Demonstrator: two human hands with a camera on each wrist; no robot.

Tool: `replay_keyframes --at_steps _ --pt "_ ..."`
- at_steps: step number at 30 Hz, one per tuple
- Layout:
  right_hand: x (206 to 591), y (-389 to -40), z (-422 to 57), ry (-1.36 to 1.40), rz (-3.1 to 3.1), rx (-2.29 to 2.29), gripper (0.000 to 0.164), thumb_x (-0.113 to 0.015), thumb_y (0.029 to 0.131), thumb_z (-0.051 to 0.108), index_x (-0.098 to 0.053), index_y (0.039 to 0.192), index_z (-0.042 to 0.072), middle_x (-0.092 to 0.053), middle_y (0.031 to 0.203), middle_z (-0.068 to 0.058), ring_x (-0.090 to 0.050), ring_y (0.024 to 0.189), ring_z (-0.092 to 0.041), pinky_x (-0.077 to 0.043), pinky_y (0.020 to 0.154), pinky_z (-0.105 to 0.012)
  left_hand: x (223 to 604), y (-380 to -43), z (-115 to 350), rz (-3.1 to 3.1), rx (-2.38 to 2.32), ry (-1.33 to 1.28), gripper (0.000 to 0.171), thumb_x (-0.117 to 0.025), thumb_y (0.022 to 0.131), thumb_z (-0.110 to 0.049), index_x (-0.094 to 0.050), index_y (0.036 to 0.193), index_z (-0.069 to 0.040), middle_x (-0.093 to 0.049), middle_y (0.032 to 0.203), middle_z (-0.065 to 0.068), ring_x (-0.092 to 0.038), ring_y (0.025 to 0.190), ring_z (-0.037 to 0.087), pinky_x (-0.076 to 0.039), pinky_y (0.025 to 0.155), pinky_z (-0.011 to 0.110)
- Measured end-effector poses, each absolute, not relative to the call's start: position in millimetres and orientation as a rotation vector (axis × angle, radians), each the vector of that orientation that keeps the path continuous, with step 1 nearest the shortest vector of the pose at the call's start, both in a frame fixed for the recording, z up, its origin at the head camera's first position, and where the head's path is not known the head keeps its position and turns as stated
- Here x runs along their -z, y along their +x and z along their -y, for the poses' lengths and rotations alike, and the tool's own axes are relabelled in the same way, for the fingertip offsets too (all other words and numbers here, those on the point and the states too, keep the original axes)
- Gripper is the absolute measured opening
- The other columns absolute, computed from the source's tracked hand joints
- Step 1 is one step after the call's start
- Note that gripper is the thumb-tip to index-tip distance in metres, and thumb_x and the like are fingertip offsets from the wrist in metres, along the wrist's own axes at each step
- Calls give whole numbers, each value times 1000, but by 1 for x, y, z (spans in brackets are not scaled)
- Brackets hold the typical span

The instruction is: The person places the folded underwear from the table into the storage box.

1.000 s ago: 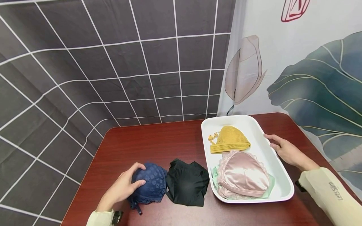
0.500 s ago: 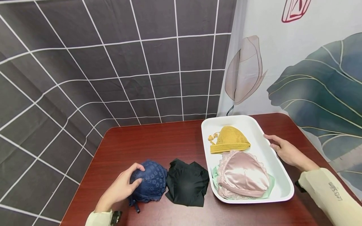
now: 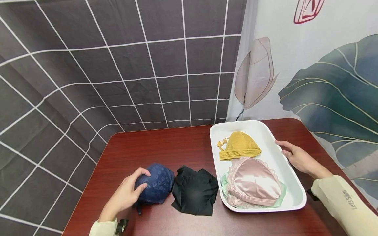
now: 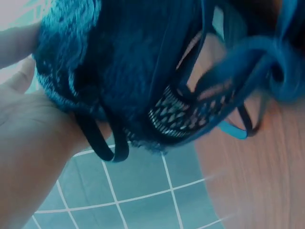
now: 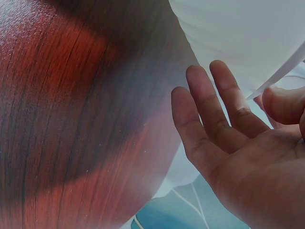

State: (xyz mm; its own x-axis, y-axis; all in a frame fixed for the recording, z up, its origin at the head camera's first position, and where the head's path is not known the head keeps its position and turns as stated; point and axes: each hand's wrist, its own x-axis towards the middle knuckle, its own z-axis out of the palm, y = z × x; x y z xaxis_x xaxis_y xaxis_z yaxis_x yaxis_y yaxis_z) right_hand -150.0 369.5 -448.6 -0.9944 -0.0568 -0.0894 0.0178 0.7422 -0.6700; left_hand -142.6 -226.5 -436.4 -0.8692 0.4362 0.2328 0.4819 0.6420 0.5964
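My left hand [image 3: 127, 190] grips a navy lace bra [image 3: 157, 183], its thumb and fingers at the left side of the cup. In the left wrist view the bra [image 4: 128, 57] hangs with its straps and openwork band loose, blurred at the right. A folded black garment [image 3: 195, 191] lies directly to its right on the table. My right hand [image 3: 298, 159] rests at the right rim of a white tray [image 3: 292, 183], fingertips touching it. The right wrist view shows several fingers of that hand [image 5: 248, 133] extended under the tray's side, holding nothing else.
Inside the tray lie a yellow bra [image 3: 240, 146] and a pink satin bra [image 3: 255, 183] on top of a mint-green garment [image 3: 283, 195]. The red-brown table [image 3: 159, 146] backs onto a grey checked curtain [image 3: 165, 65] and a white printed one [image 3: 265, 108].
My left hand has shifted slightly with the navy bra, which has tilted and risen a little, its hanging strap moving left. The right hand and the tray are still.
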Motion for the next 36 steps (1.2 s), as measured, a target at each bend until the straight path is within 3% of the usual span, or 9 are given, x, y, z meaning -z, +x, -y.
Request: replay_keyframes --at_steps 18,32,36 --pt "447 -149 -368 -26 -2834 1077 49 -48 98 9 -31 143 -2 -44 126 -36 -60 92 -36 -54 71 -43 416 -158 208 2603 1110 -657 42 -65 84 6 -55 115 -20 -59 114 1 -53 107 21 -40 88 47" --pt "446 -149 -369 -7 -2834 1067 50 -48 98 10 -31 144 0 -43 129 -35 -58 95 -38 -53 72 -44 399 -178 166 2479 1282 -759 38 -62 88 3 -53 117 -19 -57 118 2 -50 114 20 -37 96 48" --pt "446 -149 -369 -10 -2832 1075 50 -48 98 11 -32 144 0 -42 129 -35 -58 96 -40 -53 72 -44 396 -182 153 2468 1312 -757 38 -62 86 7 -54 117 -13 -57 118 8 -50 113 25 -36 97 50"
